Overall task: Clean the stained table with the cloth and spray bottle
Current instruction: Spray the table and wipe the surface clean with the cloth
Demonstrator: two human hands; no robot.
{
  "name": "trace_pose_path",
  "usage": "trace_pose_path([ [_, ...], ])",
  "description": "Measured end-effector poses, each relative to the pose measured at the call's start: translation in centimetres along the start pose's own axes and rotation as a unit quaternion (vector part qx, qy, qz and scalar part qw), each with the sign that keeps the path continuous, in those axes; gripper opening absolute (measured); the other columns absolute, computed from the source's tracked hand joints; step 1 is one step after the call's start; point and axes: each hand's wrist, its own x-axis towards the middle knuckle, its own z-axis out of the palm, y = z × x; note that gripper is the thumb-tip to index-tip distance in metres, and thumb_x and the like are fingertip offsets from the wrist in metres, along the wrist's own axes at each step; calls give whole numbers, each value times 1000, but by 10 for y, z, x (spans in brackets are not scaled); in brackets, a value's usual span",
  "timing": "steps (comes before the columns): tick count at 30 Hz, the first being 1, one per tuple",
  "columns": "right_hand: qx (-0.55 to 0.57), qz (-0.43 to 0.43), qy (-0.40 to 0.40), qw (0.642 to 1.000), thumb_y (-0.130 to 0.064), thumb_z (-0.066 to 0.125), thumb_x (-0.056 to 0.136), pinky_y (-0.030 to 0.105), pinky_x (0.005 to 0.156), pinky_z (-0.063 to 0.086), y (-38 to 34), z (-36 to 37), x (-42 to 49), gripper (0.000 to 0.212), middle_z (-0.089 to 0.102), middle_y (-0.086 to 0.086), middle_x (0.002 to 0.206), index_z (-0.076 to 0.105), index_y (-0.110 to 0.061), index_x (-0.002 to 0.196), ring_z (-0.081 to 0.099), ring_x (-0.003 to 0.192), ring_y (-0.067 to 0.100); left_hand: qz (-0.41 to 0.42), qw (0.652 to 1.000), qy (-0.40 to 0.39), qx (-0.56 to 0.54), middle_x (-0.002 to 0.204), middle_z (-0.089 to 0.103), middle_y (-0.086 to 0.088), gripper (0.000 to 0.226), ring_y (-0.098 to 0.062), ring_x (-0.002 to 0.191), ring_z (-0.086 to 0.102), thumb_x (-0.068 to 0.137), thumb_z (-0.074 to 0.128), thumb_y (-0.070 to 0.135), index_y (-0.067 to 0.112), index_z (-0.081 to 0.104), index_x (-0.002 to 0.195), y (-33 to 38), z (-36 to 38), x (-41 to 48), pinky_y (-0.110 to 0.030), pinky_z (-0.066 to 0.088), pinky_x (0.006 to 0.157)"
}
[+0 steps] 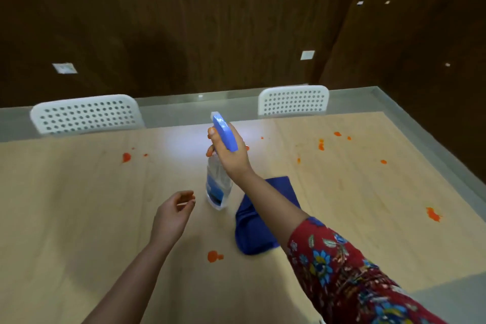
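My right hand grips the neck of a clear spray bottle with a blue trigger head, its nozzle pointing away from me. The bottle's base is at or just above the light wooden table; I cannot tell which. A dark blue cloth lies crumpled on the table under my right forearm. My left hand hovers over the table left of the bottle, fingers loosely curled, holding nothing. Orange-red stains dot the table: one near me, one far left, one at the right, several at the far right.
Two white perforated chairs stand at the table's far edge, one at the left and one at the right. A dark wooden wall rises behind them. Grey floor shows past the table's right edge.
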Motion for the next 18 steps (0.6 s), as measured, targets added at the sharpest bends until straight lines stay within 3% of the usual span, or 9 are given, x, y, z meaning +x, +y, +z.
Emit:
trace_pose_path([
  [3,1,-4,-11,1000,-21,57,97,14,63,48,0,13,-3,6,55,1,84,53,-16,96,57,74,18,-8,1000,0,-3,104,70,4,19,-14,96,66,91,64,18,18,67,110,-6,-2,-3,-31,51,85],
  [6,-41,18,-27,999,-26,61,94,16,72,48,-1,17,-1,16,58,2,94,54,-15,103,59,86,19,-13,1000,-3,1,104,70,7,17,-12,96,66,91,64,20,21,68,108,-7,0,-7,-32,52,86],
  [8,-95,69,-96,988,-32,68,89,24,84,47,0,10,-2,41,57,2,116,50,-18,122,57,104,16,-15,1000,-12,9,105,70,8,17,-11,96,66,92,63,22,22,68,108,-7,5,-10,-32,52,86],
  [11,-101,148,-209,961,-33,76,81,29,100,37,17,-30,-11,85,35,-6,148,23,-31,148,37,131,11,-17,996,-52,72,107,69,10,22,-6,96,63,92,61,30,24,68,112,-5,18,-18,-27,50,84],
  [13,-93,199,-153,964,-28,71,86,26,99,34,39,-66,-28,77,35,-8,147,27,-29,149,35,133,8,-14,986,-111,120,111,69,11,26,-6,99,62,92,59,35,26,67,116,-4,29,-21,-25,49,84],
  [15,-154,260,41,952,-25,60,92,28,95,40,69,-100,-48,52,46,-2,140,43,-21,141,45,129,16,-14,974,-180,135,117,66,12,29,-8,100,63,93,57,37,27,64,120,-1,44,-23,-29,54,81],
  [16,-223,295,124,921,-27,56,93,31,94,42,84,-115,-58,47,47,2,139,45,-18,138,47,127,22,-15,969,-211,126,120,63,15,31,-9,101,63,93,56,36,29,61,123,2,53,-24,-32,57,76],
  [18,-367,348,154,849,-37,56,92,39,92,43,109,-134,-79,56,42,8,140,39,-16,141,45,126,29,37,961,-239,138,131,55,14,41,-10,113,57,92,57,33,30,52,133,9,75,-25,-33,55,83],
])
